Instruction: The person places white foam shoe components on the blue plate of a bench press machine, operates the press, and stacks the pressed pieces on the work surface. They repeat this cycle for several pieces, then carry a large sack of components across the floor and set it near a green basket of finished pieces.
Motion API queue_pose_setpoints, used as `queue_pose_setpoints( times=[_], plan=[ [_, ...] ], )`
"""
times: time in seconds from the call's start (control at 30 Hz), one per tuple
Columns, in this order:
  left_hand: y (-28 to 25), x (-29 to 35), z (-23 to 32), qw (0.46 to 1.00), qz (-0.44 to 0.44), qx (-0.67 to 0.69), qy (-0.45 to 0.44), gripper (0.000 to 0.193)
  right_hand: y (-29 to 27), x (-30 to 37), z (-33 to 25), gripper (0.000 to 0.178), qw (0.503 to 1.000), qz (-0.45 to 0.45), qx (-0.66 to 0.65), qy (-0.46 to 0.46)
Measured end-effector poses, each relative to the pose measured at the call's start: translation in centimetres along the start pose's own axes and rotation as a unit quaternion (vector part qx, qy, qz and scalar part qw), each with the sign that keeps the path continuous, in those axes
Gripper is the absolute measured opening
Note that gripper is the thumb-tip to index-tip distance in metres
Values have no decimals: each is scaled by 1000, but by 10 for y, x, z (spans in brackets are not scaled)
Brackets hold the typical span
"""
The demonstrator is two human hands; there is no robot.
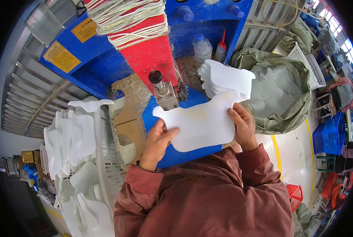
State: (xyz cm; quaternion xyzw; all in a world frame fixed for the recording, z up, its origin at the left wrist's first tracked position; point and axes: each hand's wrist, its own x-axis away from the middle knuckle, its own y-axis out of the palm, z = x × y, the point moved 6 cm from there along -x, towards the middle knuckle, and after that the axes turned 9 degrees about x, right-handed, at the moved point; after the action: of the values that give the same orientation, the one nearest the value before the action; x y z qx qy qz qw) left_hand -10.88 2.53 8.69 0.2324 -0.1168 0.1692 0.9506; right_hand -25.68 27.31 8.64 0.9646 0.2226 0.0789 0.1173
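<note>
A flat white shaped sheet [202, 124] with two upturned ears lies between my hands, over the blue work surface [200, 155]. My left hand [158, 143] pinches its left edge, the thumb lying on top. At the opposite edge my right hand [243, 123] grips it, thumb on the upper face and fingers beneath. The sheet's far edge is close to the metal head [166, 96] of a red machine arm [150, 59]; whether they touch I cannot tell. A stack of like white sheets [228, 79] stands just beyond my right hand.
On the left, a white plastic crate [105, 146] holds many white pieces [75, 136]. A green woven sack [279, 124] with more pieces stands at right. A clear bottle [202, 49] and a red-tipped bottle [221, 51] stand by the blue machine frame [117, 73]. Blue baskets [330, 134] are farther right.
</note>
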Motion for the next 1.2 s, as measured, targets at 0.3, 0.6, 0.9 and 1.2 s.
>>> queue_pose_setpoints(
  times=[0.3, 0.6, 0.9, 1.2],
  plan=[
    [24, -6, -16, 998, -50, 36, -13, 38, -26, 16, -3, 34, 999, 40, 3, -2],
    [40, -7, -23, 997, -64, 23, -26, 29, -43, 29, -6, 31, 998, 57, 7, -9],
    [-7, 8, -37, 999, -30, 18, -33, 43, -13, 39, 40, 35, 999, 26, -25, 29],
    [-116, 53, 31, 942, 38, -332, -30, 33, 14, 41, 87, 35, 992, -44, 41, 115]
  ],
)
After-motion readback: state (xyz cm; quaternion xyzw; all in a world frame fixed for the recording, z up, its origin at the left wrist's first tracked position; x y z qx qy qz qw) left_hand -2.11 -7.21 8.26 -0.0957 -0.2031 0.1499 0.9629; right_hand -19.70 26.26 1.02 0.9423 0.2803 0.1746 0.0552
